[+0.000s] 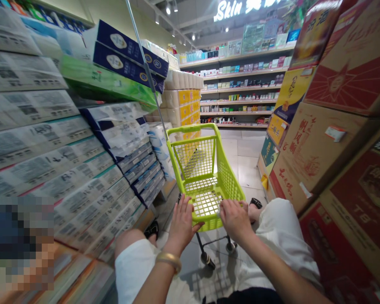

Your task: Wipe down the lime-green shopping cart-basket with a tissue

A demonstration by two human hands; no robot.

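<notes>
1. Fingers (pixel 185 202) of the left hand (pixel 179 220) lapped over the near-left corner of the green cart (pixel 231 179), thumb against the outside of its near wall. A hold; how firm, cannot tell.
2. Right hand (pixel 234 216): fingers bent and closed on the near-right corner of the rim. Something pale at their tips, too small to name.
3. Handling, in my judgement: even pressure from both sets of fingers, since a harder push on one side would likely swing the cart on its wheels (pixel 208 260). Light grip should serve; mind that the pole (pixel 149 76) clears the stacks.
4. Cart stands upright, under and ahead of the fingers. Lime green, plastic by its look, smooth rim, square-holed lattice; pale floor (pixel 245 147) shows through the base. Dark legs and wheels below the fingers.
5. Pole slim and grey, at the cart's far-left corner, beyond the left fingers.
6. Left of the fingers, stacked wrapped packs (pixel 79 185); right, printed cartons (pixel 316 143).
7. Well beyond the fingers, shelves (pixel 240 102) lined with small goods.
</notes>
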